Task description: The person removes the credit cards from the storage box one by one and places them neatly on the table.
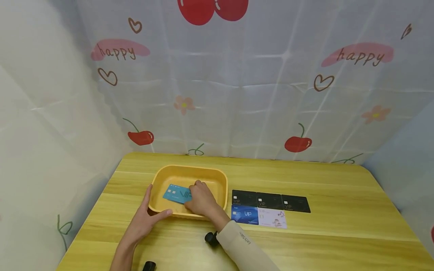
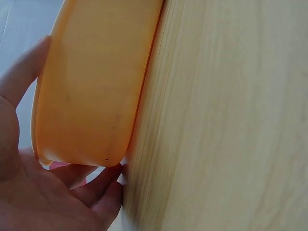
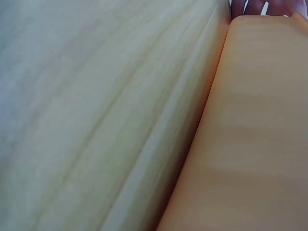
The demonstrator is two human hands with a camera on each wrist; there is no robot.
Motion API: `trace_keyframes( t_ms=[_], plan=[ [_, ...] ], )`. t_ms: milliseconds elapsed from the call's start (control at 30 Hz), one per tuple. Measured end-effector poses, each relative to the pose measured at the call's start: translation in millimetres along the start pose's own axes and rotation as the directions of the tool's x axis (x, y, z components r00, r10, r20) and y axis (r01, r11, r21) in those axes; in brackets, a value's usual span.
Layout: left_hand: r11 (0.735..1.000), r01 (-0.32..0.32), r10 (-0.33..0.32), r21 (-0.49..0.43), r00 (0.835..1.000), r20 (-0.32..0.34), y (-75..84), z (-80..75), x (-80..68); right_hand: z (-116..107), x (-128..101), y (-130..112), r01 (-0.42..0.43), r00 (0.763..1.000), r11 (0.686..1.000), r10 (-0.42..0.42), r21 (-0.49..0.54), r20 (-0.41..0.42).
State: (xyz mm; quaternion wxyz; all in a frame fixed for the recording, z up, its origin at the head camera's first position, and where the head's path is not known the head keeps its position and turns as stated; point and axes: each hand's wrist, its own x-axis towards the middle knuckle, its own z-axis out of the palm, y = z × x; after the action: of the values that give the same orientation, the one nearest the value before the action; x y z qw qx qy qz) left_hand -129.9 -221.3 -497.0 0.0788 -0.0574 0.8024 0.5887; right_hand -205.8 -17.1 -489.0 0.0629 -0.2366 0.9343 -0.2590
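A yellow plastic basket (image 1: pixel 222 184) stands on the wooden table. My left hand (image 1: pixel 144 220) grips its near left corner, the thumb along the front and the fingers at the left end. In the left wrist view the left hand (image 2: pixel 48 192) spreads around the orange-looking basket wall (image 2: pixel 96 86). Inside the basket lie overlapping teal VIP cards (image 1: pixel 174 192). Over their right end bends my right hand (image 1: pixel 202 199), its curled fingers holding a card there; the fingertips are hidden. The right wrist view shows the basket's outer wall (image 3: pixel 260 130), with left-hand fingers (image 3: pixel 279 6) at the top.
Right of the basket, three black VIP cards (image 1: pixel 269 201) lie in a row. Below them are a blue VIP card (image 1: pixel 245 215) and a pale pink card (image 1: pixel 272 218), side by side. A patterned white curtain (image 1: pixel 230 113) hangs behind the table (image 1: pixel 339 226).
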Motion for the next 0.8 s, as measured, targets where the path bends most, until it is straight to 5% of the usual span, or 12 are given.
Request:
trace_keyframes(
  t_ms=[800],
  plan=[
    [1.000,0.004,-0.004,-0.014,1.000,0.007,2.3,1.1,-1.3,-4.4,-6.9,-3.1,0.062,0.998,0.991,-0.057,0.117,-0.041]
  ],
)
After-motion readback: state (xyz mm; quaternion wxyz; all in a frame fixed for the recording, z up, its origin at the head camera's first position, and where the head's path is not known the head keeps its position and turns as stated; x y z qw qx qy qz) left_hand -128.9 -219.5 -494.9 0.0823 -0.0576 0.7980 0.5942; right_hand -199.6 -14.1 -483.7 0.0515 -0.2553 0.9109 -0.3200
